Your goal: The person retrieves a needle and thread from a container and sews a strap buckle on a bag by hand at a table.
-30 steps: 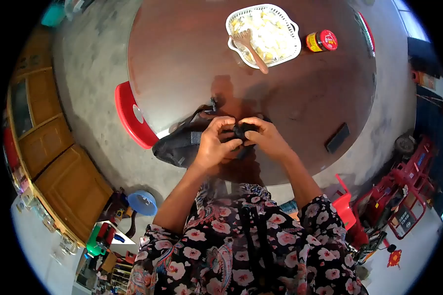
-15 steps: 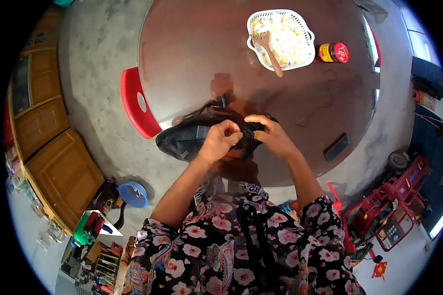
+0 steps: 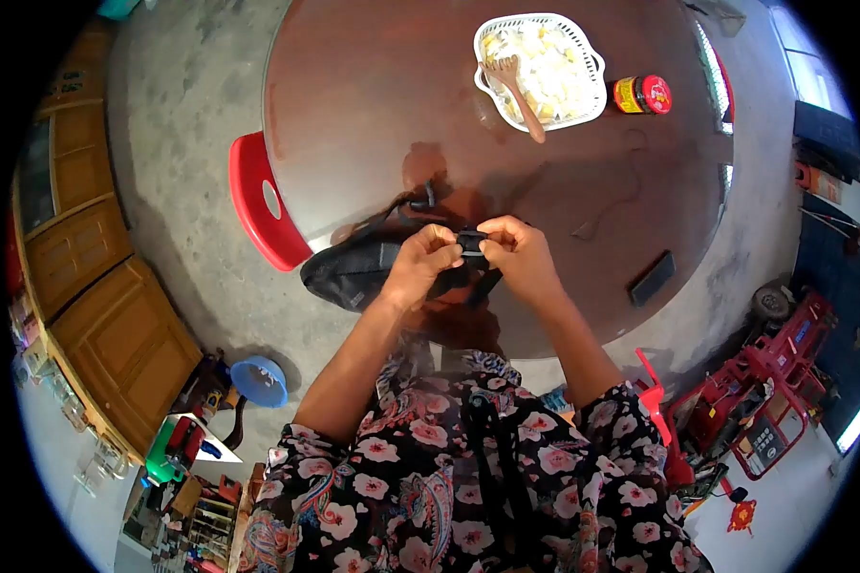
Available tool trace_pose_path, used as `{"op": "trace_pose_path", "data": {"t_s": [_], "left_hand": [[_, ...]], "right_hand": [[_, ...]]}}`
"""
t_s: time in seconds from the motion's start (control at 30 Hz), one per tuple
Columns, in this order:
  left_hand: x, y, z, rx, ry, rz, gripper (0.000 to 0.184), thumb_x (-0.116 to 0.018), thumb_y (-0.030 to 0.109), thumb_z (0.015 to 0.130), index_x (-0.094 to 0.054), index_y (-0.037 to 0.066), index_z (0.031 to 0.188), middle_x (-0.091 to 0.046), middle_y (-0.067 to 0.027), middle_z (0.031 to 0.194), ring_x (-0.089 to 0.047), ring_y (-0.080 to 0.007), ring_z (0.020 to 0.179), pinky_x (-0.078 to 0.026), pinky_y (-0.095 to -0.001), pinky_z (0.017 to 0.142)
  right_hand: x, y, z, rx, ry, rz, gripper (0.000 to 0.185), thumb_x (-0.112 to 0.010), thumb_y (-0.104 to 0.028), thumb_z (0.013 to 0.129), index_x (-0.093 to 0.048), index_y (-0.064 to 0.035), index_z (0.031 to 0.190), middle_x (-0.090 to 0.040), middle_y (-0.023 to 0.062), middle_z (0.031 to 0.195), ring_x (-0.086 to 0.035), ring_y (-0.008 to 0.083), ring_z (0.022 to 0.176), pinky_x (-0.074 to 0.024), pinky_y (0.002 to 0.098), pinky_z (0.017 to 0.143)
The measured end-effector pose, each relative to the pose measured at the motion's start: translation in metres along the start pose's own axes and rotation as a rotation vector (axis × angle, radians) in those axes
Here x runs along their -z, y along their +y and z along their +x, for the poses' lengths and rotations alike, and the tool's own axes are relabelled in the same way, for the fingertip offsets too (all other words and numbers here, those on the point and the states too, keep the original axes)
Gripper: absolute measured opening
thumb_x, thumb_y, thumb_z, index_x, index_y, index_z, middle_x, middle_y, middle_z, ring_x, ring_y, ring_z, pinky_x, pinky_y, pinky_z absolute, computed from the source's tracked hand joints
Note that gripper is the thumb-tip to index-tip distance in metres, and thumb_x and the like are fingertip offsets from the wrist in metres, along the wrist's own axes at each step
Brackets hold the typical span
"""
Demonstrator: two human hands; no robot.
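A black bag (image 3: 346, 274) lies on the near edge of the round table, its straps spread around it. Between both hands is a small black piece, seemingly a strap buckle (image 3: 471, 244), held just above the table. My left hand (image 3: 419, 265) pinches its left end between thumb and fingers, close to the bag. From the right, my right hand (image 3: 523, 258) pinches the other end, fingers curled. The fingertips hide part of the buckle, so I cannot tell whether it is fastened.
On the brown round table (image 3: 354, 105) are a white basket (image 3: 597, 95) of pale cut pieces, a wooden fork (image 3: 518, 91), a red-lidded jar (image 3: 642, 95) and a dark phone (image 3: 652, 278). Red chairs stand around it. A blue basin (image 3: 259, 381) sits on the floor at left.
My hands have come closer together, and the right fingers, spread apart before, now pinch the black piece. The buckle shows more clearly between them. The bag has stayed in nearly the same place.
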State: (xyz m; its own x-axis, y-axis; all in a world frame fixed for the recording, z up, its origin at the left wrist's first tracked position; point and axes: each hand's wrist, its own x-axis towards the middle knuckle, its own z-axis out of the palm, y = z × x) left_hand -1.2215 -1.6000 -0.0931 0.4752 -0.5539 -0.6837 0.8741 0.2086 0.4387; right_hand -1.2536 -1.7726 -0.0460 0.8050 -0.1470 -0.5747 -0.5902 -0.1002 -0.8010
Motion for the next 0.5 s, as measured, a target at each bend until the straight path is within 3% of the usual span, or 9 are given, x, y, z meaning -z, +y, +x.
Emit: {"op": "trace_pose_path", "data": {"t_s": [0.07, 0.27, 0.4, 0.5], "left_hand": [[0.002, -0.003, 0.002, -0.179, -0.081, 0.138, 0.020, -0.059, -0.003, 0.081, -0.052, 0.005, 0.099, -0.054, -0.0002, 0.088, -0.054, -0.0098, 0.083, -0.045, -0.0233, 0.080], [-0.012, 0.005, 0.002, -0.183, -0.020, 0.141, 0.035, -0.054, -0.011, 0.080, -0.048, 0.005, 0.110, -0.057, -0.0030, 0.090, -0.055, -0.0100, 0.082, -0.045, -0.0235, 0.079], [-0.005, -0.003, 0.007, -0.213, -0.063, 0.163, 0.033, -0.053, -0.010, 0.080, -0.049, 0.005, 0.110, -0.057, -0.0028, 0.090, -0.055, -0.0092, 0.080, -0.045, -0.0218, 0.076], [-0.007, -0.005, 0.008, -0.282, 0.038, 0.174, 0.031, -0.051, -0.010, 0.081, -0.050, 0.005, 0.108, -0.057, -0.0021, 0.091, -0.054, -0.0085, 0.079, -0.045, -0.0207, 0.074]], "right_hand": [[0.003, 0.004, 0.005, -0.165, -0.043, 0.173, 0.019, -0.058, -0.003, 0.078, -0.057, 0.0018, 0.096, -0.059, 0.0058, 0.082, -0.056, 0.0086, 0.068, -0.0491, 0.0255, 0.060], [0.005, 0.004, 0.011, -0.303, -0.013, 0.449, 0.022, -0.060, -0.004, 0.079, -0.053, -0.0009, 0.099, -0.057, 0.0040, 0.079, -0.056, 0.0099, 0.069, -0.0496, 0.0258, 0.060], [0.003, 0.002, 0.008, -0.340, -0.041, 0.456, 0.024, -0.061, -0.004, 0.078, -0.053, -0.0008, 0.101, -0.057, 0.0040, 0.080, -0.055, 0.0097, 0.071, -0.0482, 0.0247, 0.063], [-0.001, 0.011, 0.006, -0.220, -0.095, 0.258, 0.024, -0.061, -0.003, 0.078, -0.053, -0.0002, 0.100, -0.058, 0.0031, 0.081, -0.054, 0.0084, 0.073, -0.0454, 0.0229, 0.065]]}}
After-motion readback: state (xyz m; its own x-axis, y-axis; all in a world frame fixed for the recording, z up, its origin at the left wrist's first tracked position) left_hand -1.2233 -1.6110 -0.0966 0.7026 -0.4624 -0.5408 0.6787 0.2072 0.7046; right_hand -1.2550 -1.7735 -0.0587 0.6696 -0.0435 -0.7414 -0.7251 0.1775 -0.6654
